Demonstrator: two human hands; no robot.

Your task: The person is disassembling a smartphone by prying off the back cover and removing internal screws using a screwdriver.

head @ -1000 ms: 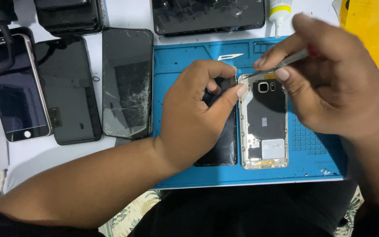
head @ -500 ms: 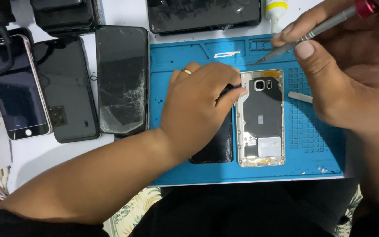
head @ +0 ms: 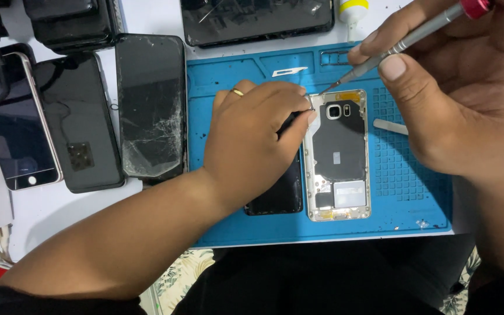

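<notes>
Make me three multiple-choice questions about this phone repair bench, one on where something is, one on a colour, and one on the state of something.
1. Where does the opened phone lie?
A. on the work mat
B. on the white table beside the mat
C. in the person's lap

2. What colour is the work mat?
A. red
B. blue
C. grey

3. What state is the screen of the dark phone just left of the mat in?
A. cracked
B. lit up
C. wrapped in foil

Answers:
1. A, the phone's frame rests inside the mat's edges, with the left hand at its top corner.
2. B, its bare surface is blue all around.
3. A, a web of cracks spreads across the glass.
</notes>
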